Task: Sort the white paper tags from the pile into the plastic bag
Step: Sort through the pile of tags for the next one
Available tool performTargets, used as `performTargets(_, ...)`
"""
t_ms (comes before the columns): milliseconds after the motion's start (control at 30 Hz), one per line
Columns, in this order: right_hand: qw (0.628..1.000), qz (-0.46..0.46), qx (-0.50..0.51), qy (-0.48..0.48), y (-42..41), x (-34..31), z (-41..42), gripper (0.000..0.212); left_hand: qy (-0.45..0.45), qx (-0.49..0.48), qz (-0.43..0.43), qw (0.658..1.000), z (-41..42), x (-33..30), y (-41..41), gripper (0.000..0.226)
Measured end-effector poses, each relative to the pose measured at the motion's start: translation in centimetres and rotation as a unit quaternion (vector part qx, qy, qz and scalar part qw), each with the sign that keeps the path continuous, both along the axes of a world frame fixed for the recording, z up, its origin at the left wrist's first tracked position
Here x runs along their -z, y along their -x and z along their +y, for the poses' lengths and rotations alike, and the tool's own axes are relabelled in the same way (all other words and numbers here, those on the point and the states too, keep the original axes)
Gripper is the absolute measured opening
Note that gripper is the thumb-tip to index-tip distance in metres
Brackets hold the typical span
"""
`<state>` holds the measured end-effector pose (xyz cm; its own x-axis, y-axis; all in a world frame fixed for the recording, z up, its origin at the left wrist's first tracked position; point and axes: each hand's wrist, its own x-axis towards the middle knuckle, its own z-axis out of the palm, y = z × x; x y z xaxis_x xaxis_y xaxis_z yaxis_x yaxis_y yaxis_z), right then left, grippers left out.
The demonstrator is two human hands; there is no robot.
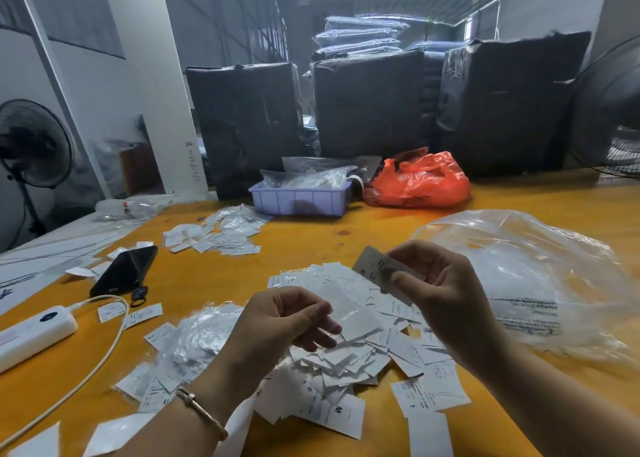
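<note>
Underneath everything runs an orange-yellow table [311,238], backed at its far edge by tall black-wrapped bundles [367,103], with a standing fan [33,143] far left beside a white pillar [152,76]. Along the far side sit a lavender plastic tray [299,200] and, to its right, a crumpled red bag [419,181]. On the left lie a black phone [126,269] and a white power bank [33,335] with its cable. The pile of white paper tags [349,339] spreads across the near middle, and a second, smaller heap [221,233] lies farther off. The clear plastic bag [540,276] lies crumpled at right. The right hand [446,290] is raised above the pile, thumb and fingers pinching a small stack of tags [381,273], just left of the bag. The left hand [280,325] hovers over the pile, fingers curled, its fingertips pinching a thin clear film [341,314].
</note>
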<state>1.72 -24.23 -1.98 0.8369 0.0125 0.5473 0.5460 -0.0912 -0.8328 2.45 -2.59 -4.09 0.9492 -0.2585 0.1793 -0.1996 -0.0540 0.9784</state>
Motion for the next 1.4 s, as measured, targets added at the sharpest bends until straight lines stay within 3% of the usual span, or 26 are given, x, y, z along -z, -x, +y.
performTargets(200, 0.996, 0.069, -0.059, 0.018, -0.02, 0.24, 0.23, 0.023, -0.017, 0.008, 0.001, 1.0, -0.05, 0.06, -0.09, 0.019)
performTargets(800, 0.995, 0.075, -0.068, 0.024, -0.15, 0.27, -0.03, 0.014, -0.028, 0.01, -0.011, 1.0, 0.0, -0.08, 0.06, 0.02)
performTargets(1033, 0.987, 0.089, -0.104, 0.079, -0.04, 0.52, 0.09, 0.028, -0.022, 0.014, -0.01, 1.0, -0.09, -0.1, 0.06, 0.019)
performTargets(1167, 0.994, 0.091, -0.067, 0.006, -0.57, 0.56, -0.25, 0.008, -0.022, 0.014, -0.013, 1.0, -0.08, -0.15, 0.08, 0.019)
performTargets(1400, 0.989, 0.13, -0.071, -0.031, -0.58, 0.46, -0.04, 0.017, -0.022, 0.014, -0.009, 1.0, -0.09, -0.17, 0.13, 0.02)
